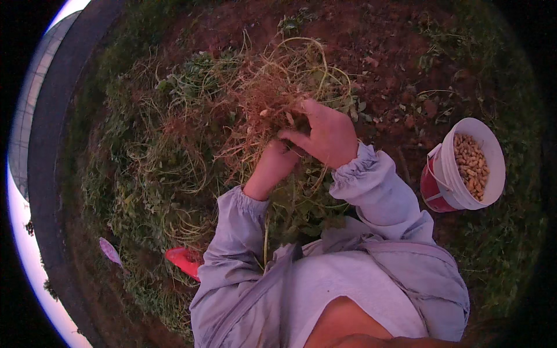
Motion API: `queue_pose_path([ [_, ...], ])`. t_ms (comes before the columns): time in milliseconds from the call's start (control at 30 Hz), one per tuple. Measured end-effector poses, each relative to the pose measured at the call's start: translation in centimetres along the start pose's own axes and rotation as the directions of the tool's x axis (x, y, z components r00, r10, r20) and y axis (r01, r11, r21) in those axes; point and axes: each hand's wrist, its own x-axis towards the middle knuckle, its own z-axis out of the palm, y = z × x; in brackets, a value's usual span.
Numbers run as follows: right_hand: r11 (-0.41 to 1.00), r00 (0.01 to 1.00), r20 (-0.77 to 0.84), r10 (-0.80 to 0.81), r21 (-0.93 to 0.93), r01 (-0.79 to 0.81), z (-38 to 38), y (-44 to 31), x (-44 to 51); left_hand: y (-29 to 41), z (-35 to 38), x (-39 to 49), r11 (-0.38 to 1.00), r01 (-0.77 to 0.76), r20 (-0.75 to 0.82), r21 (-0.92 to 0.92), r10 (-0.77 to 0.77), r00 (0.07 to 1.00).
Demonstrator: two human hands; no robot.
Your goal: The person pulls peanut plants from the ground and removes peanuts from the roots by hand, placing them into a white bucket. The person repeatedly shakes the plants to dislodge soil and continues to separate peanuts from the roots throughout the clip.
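Observation:
A tangled bunch of peanut plant roots [261,100] hangs in front of me, with a few pale peanut pods [263,112] among the fibres. My left hand [275,165] grips the plants from below, its fingers partly hidden by the roots. Close above it, my right hand [331,132] reaches into the right side of the root mass with thumb and fingers curved; whether a pod is between them is hidden. To the right, a white and red plastic bucket [444,174] leans towards me, holding many peanuts in their shells [471,167].
Heaped peanut vines [152,174] cover the ground to the left. Bare reddish soil [383,52] with scattered leaves lies beyond. A red object [185,262] shows beside my left sleeve, and a pale pinkish item [110,251] lies farther left. A paved road [50,130] runs along the left edge.

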Motion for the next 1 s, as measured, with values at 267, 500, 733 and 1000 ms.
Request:
queue_pose_path([
  [267, 0.867, 0.928, 0.34, 0.151, 0.405, -0.289, -1.4, 0.9, -0.2, 0.0, -1.3, -0.6, 0.956, -0.188, 0.03, -0.226, 0.2, 0.979],
  [500, 0.678, 0.849, 0.519, 0.103, 0.588, -0.441, -1.1, 1.3, -4.9, -2.4, -1.5, -1.0, 0.955, -0.27, 0.216, -0.125, 0.292, 0.932],
  [733, 0.971, 0.986, 0.158, -0.056, 0.24, 0.017, -3.0, 0.4, -3.2, -2.2, -4.5, -2.1, 0.185, 0.49, 0.516, -0.852, 0.135, 0.846],
  [1000, 0.974, 0.925, 0.38, 0.008, 0.207, -0.094, 5.2, 2.5, -4.5, -7.0, -9.6, -4.8, 0.939, -0.09, 0.098, 0.332, 0.061, 0.993],
])
